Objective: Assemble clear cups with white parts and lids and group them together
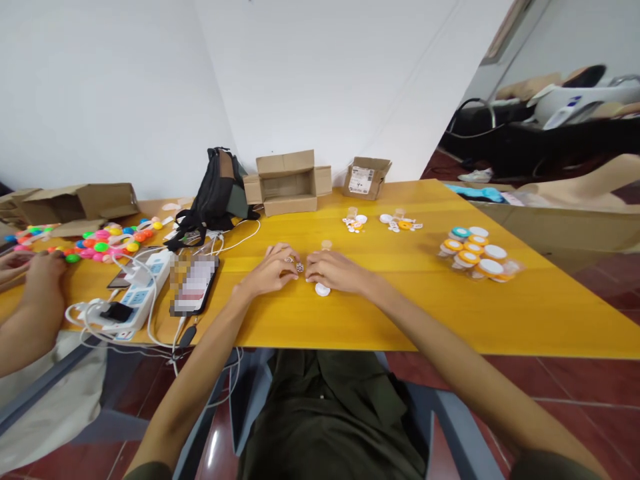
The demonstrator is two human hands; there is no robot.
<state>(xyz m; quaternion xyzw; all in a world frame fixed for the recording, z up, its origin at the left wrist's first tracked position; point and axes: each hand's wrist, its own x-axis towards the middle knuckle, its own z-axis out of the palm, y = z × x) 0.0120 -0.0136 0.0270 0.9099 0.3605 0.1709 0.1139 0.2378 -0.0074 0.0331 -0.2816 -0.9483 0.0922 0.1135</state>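
Note:
My left hand (273,271) is closed over the table, its fingers curled. At its fingertips is a small white piece with dark markings (300,267), and a similar bit shows against the fingers. Facing it, my right hand (334,273) has its fingertips pressed together; anything inside them is hidden. Just below the right fingers lies a round white lid (323,290). A small clear cup (327,245) stands right behind that hand.
Lidded jars (477,253) cluster at right. Small parts lie farther back (355,225). A power strip (143,297), phone (196,285) and cables are left. Backpack (217,187) and cardboard boxes (289,193) line the wall. Another person's arm (37,313) is by colourful balls (103,245).

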